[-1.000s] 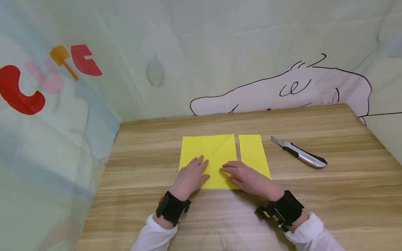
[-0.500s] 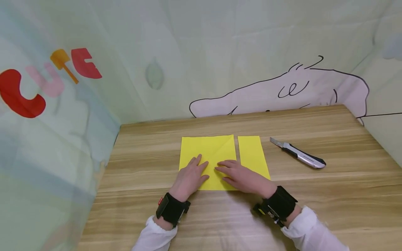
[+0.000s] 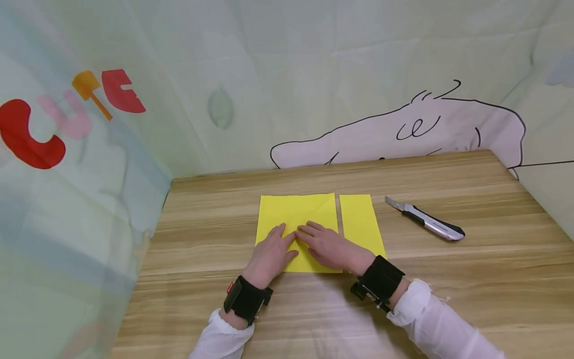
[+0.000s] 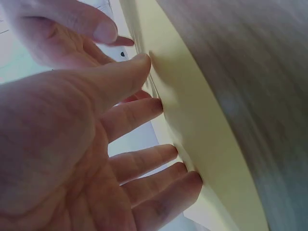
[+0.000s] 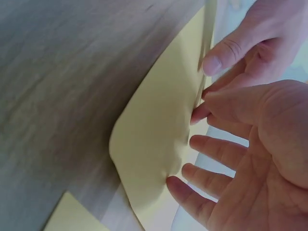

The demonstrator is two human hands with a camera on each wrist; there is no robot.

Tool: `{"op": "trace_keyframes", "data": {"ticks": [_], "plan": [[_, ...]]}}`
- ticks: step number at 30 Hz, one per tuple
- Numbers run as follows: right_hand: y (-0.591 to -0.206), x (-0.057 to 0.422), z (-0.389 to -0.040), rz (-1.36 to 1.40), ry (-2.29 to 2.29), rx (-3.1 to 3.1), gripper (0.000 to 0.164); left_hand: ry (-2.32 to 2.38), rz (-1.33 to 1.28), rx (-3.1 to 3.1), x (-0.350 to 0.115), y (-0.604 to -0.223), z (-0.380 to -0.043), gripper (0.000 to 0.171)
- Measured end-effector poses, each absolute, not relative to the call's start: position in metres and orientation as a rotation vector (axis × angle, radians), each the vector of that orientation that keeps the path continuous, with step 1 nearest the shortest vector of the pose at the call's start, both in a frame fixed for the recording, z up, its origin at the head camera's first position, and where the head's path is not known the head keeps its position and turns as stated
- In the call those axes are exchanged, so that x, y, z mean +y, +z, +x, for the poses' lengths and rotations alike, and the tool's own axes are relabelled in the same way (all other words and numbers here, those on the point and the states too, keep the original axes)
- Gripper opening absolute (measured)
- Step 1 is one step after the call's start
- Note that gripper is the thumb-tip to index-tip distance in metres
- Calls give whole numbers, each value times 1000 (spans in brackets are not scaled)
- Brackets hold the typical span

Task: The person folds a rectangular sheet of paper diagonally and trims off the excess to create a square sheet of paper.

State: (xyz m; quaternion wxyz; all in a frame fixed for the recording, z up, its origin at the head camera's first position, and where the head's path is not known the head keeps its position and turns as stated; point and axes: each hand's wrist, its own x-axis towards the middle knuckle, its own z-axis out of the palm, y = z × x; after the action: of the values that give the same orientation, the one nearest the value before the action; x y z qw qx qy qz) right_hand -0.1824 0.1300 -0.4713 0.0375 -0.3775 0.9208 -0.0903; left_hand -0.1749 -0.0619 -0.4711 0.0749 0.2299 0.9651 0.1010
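Note:
A near-square sheet of yellow paper (image 3: pixel 296 207) with a diagonal crease toward its upper right corner lies flat on the table. My left hand (image 3: pixel 271 254) rests on its left half, fingers spread and fingertips touching the paper. On the middle of the sheet, my right hand (image 3: pixel 332 245) lies with its fingertips close to the left index finger. Both wrist views show the left hand (image 4: pixel 110 130) and the right hand (image 5: pixel 240 144) with extended fingers touching the paper's surface. Neither hand grips anything.
Just right of the sheet, across a narrow gap, lies a separate yellow paper strip (image 3: pixel 358 219). Farther right is a utility knife (image 3: pixel 426 219) with its blade out, pointing up-left. The wooden table (image 3: pixel 202 214) meets a printed cloth backdrop (image 3: pixel 269 89) at its back and left.
My right hand has slid leftward over the yellow paper until its fingertips are beside the left hand's index finger. The left hand has stayed nearly in place.

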Motion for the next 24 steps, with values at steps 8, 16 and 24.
{"op": "trace_keyframes", "data": {"ticks": [8,16,24], "plan": [[-473,134,-187,-992,-139,2849,47,267,719,2941,-59,-471,-173,50],[-477,145,-199,-859,-103,2901,49,191,685,2939,-54,-469,-171,52],[-476,156,-213,-780,-57,2974,48,162,556,2884,-51,-460,-163,53]]}}
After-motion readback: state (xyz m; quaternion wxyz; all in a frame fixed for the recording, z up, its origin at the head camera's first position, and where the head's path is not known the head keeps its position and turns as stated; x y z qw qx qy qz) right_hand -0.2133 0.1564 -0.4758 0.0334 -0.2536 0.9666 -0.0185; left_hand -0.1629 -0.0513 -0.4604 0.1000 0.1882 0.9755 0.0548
